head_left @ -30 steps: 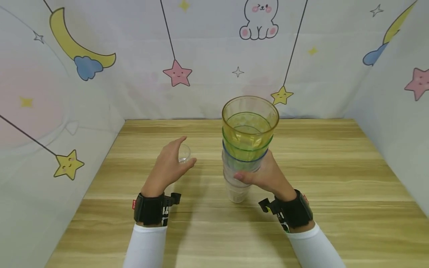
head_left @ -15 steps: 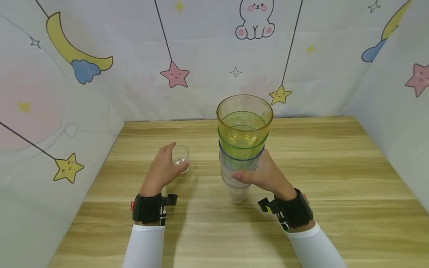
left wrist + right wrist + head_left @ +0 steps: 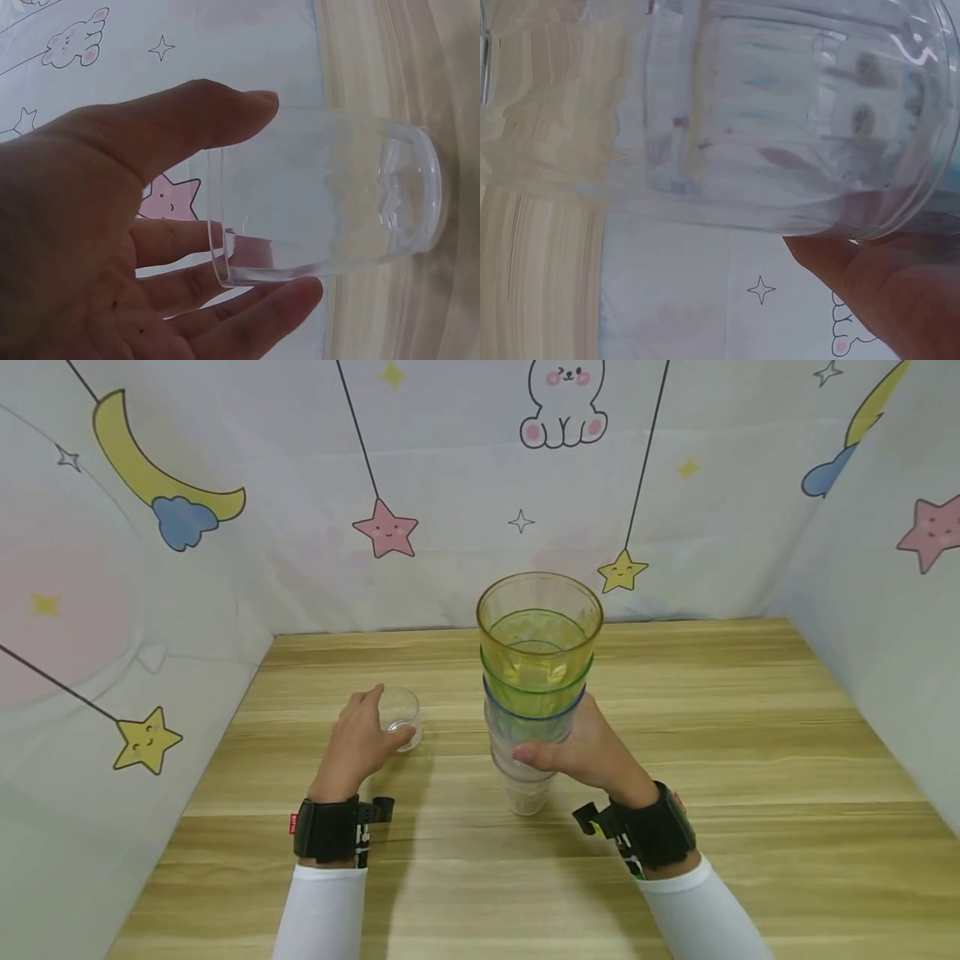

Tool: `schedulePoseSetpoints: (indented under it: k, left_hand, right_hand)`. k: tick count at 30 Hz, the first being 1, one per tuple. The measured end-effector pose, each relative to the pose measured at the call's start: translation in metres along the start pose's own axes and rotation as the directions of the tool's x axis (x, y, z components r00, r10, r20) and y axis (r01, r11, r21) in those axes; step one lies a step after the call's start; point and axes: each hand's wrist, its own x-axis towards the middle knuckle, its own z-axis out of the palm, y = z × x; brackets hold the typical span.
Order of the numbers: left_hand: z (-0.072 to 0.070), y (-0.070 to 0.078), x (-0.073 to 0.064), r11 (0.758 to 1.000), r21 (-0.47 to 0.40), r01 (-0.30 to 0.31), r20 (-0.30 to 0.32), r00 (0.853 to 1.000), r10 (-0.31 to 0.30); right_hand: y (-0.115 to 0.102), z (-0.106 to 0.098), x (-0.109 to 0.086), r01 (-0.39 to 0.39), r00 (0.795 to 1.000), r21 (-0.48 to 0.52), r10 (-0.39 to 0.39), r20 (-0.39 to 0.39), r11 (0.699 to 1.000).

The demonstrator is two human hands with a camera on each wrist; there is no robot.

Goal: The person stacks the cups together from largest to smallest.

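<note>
A small clear cup (image 3: 401, 706) stands upright at the left of the wooden table. My left hand (image 3: 352, 747) has thumb and fingers around its rim. In the left wrist view, my thumb overlaps the near edge of this clear cup (image 3: 352, 187), and a fingertip lies along its lower side. Near the middle, my right hand (image 3: 592, 747) grips a tall stack of nested cups (image 3: 536, 677), thumb across the front. From the top, the stack runs amber, green, blue, then clear. The right wrist view shows its clear lower cups (image 3: 757, 112) close up.
The wooden table (image 3: 735, 760) stretches on both sides of the stack. White cloth (image 3: 442, 585) with stars, moons and a bear hangs behind it and along both sides. Each wrist wears a black strap (image 3: 326, 831) with a small mount.
My left hand has come lower and slightly left around the small clear cup, so more of that cup shows. The right hand and stack keep their place; the head view drifts slightly.
</note>
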Motion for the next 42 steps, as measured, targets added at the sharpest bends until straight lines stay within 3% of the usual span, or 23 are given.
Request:
schedulePoseSetpoints:
  k: [8, 21, 34, 42]
  left_hand:
    - [0.000, 0.003, -0.002, 1.000, -0.001, -0.018, -0.031, 0.999, 0.018]
    - [-0.005, 0.015, -0.008, 0.996, -0.026, -0.088, -0.168, 0.982, 0.082]
    - [-0.011, 0.032, -0.017, 0.983, -0.023, -0.182, -0.320, 0.933, 0.165]
    - [-0.012, 0.041, -0.023, 0.968, -0.047, -0.245, -0.376, 0.903, 0.210]
  right_hand:
    - [0.002, 0.000, -0.002, -0.016, 1.000, -0.019, 0.016, -0.008, 1.000]
    - [-0.001, 0.000, -0.002, -0.010, 1.000, -0.028, 0.010, -0.006, 1.000]
    - [0.001, 0.000, -0.003, -0.013, 1.000, -0.028, 0.013, -0.006, 1.000]
    - [0.000, 0.001, -0.002, 0.001, 1.000, -0.029, -0.001, -0.003, 1.000]
